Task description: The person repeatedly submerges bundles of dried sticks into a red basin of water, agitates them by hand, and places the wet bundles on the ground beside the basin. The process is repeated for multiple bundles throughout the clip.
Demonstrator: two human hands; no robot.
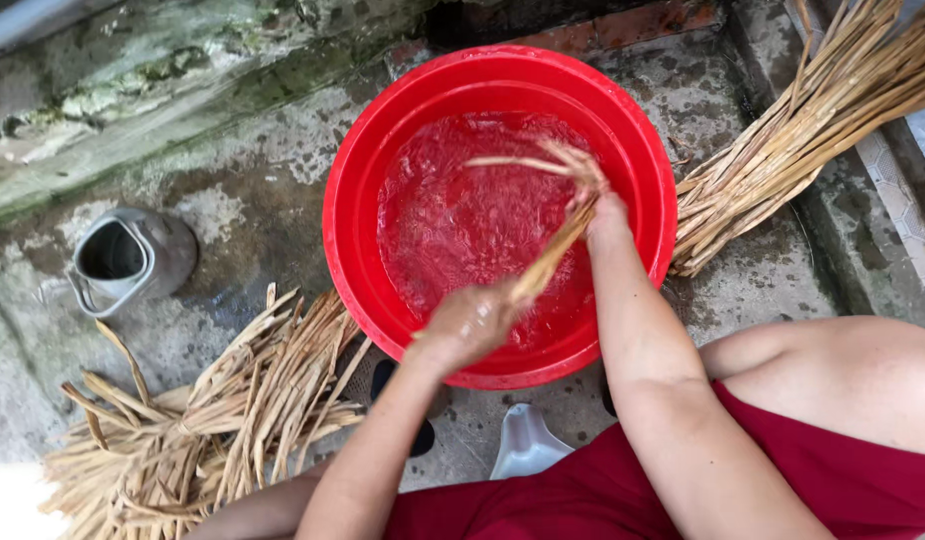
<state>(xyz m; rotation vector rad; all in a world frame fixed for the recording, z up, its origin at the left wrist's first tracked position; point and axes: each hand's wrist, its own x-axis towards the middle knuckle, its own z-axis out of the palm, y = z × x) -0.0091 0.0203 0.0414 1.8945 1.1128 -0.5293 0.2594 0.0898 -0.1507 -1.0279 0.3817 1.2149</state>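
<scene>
Head view: left hand (469, 322) and right hand (604, 212) over the red basin (354, 180), fingers of both clamped on one wet reed strip (552, 255) above the water. Could well snap or slip if twisted hard. Crowded floor (242, 190): reed pile (212, 420) near left, reed bundle (812, 130) right, metal jug (127, 258) far left.

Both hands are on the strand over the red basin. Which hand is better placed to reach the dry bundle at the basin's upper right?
Right, probably. The right hand grips the strand by the basin rim nearest the dry bundle; the left hand is at the near rim, farther off.
</scene>
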